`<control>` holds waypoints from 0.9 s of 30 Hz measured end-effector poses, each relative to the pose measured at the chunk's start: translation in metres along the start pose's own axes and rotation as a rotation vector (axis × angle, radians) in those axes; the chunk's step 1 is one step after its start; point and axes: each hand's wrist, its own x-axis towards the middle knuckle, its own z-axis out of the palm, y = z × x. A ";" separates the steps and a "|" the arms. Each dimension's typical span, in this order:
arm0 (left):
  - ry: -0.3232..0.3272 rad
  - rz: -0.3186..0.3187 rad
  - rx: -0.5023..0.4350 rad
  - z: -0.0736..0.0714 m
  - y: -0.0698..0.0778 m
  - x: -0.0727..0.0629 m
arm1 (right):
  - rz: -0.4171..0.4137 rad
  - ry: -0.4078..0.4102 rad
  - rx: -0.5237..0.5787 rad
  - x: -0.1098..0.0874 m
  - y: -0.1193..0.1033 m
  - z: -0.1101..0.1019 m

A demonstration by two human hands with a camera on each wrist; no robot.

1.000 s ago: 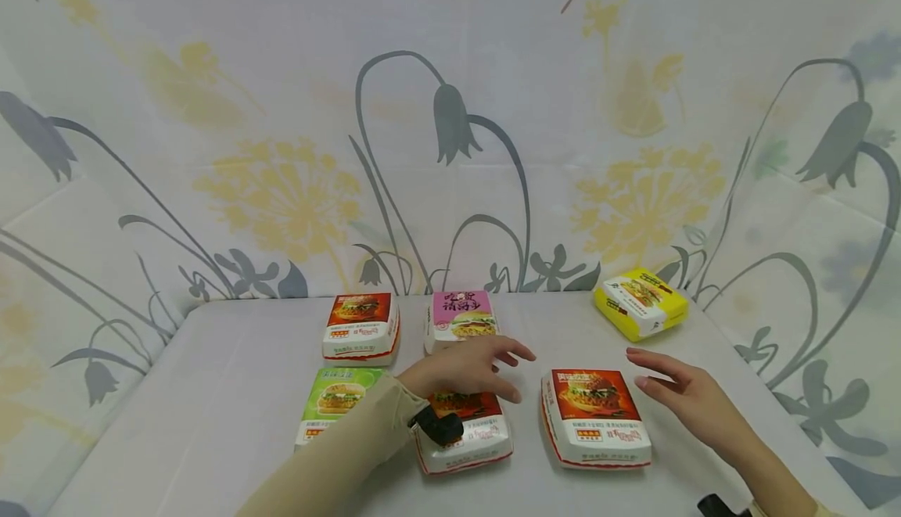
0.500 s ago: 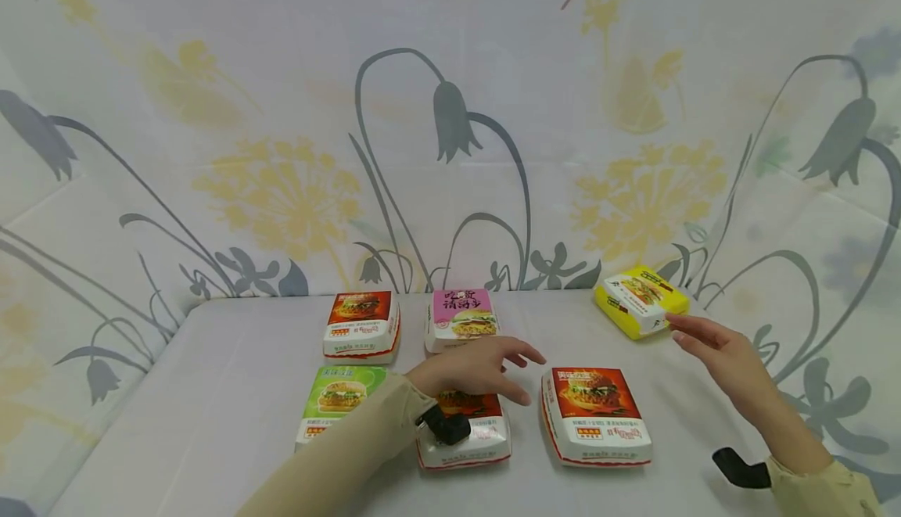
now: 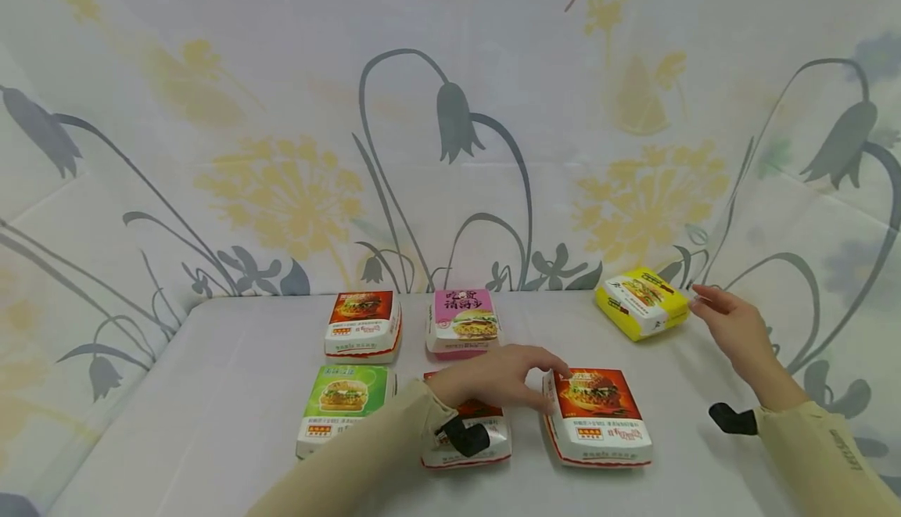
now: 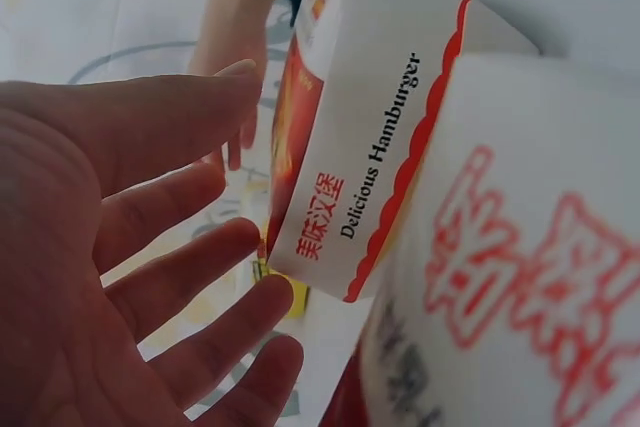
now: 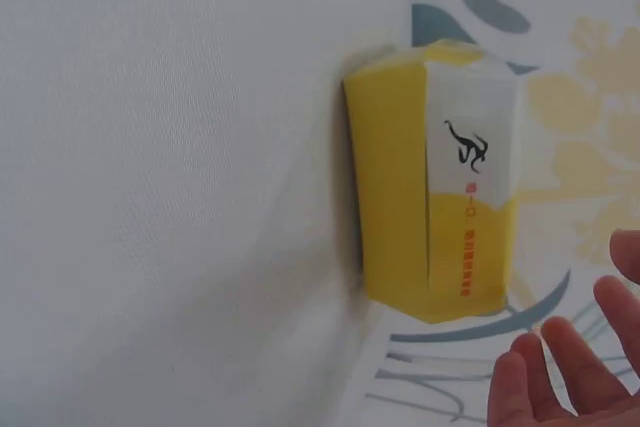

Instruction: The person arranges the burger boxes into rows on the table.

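My left hand [image 3: 503, 376] hovers over a red-and-white burger box [image 3: 475, 454], hiding part of its top. Its straight, spread fingers reach to the left edge of a second red-and-white burger box [image 3: 598, 415]; I cannot tell if they touch it. Seen from the left wrist, that box [image 4: 370, 127] reads "Delicious Hamburger", and the palm [image 4: 50, 277] faces it. At the back right, my right hand [image 3: 739, 341] is beside the right corner of a yellow burger box [image 3: 640, 306]. In the right wrist view its loosely bent fingers [image 5: 580, 372] are apart from the yellow box.
A red-and-white box [image 3: 362, 329] and a pink box [image 3: 464, 325] stand at the back of the white table [image 3: 211, 407]. A green box [image 3: 345, 400] lies in front, partly behind my left sleeve [image 3: 366, 454]. A flowered cloth [image 3: 303, 110] hangs behind.
My right hand has moved away and rightward, from near the front right box to the yellow box's right side. My left hand has shifted right, to the edge of the front right box.
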 end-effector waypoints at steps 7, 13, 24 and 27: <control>-0.020 0.016 0.023 0.003 0.001 0.000 | 0.118 -0.024 -0.069 0.022 0.009 0.005; -0.023 0.033 0.024 0.003 0.002 0.000 | 0.176 -0.078 -0.033 0.034 0.021 0.010; -0.037 0.042 0.016 0.001 0.002 0.000 | 0.227 -0.074 0.104 0.039 0.022 0.019; -0.039 0.041 0.015 0.001 0.003 0.000 | 0.234 -0.083 0.123 0.039 0.021 0.020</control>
